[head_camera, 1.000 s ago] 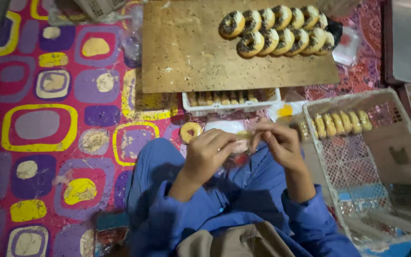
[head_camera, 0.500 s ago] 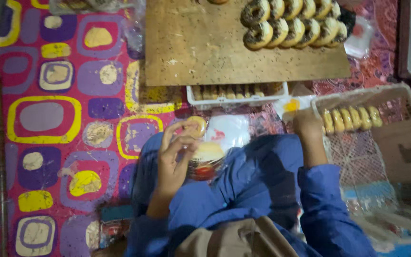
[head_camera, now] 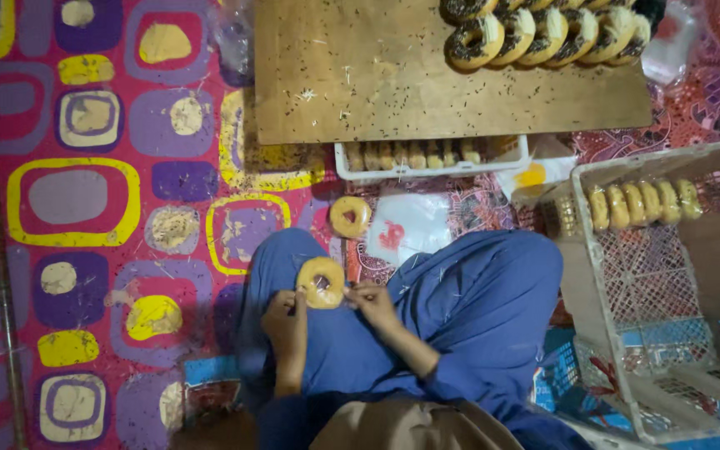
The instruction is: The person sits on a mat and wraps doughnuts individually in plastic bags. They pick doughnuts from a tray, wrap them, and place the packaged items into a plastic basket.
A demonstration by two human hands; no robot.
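I sit on the floor in blue clothes. My left hand (head_camera: pixel 287 315) and my right hand (head_camera: pixel 370 300) hold one plain ring doughnut (head_camera: pixel 321 282) between them over my lap, each pinching one side of it. A second plain doughnut (head_camera: pixel 350 217) lies on the mat just beyond my knee. Beside it rests a clear plastic bag (head_camera: pixel 408 227) with a red mark.
A wooden board (head_camera: pixel 377 75) ahead carries a row of sprinkle-topped doughnuts (head_camera: pixel 535 33) at its far right. A white tray (head_camera: pixel 431 158) of doughnuts sits under its near edge. A white plastic crate (head_camera: pixel 652 283) on my right holds several glazed doughnuts (head_camera: pixel 643 204). A patterned mat (head_camera: pixel 85 208) covers the floor.
My right hand came back from the crate side to my lap. Both hands now hold the doughnut together, lower and closer to me. The view has shifted closer.
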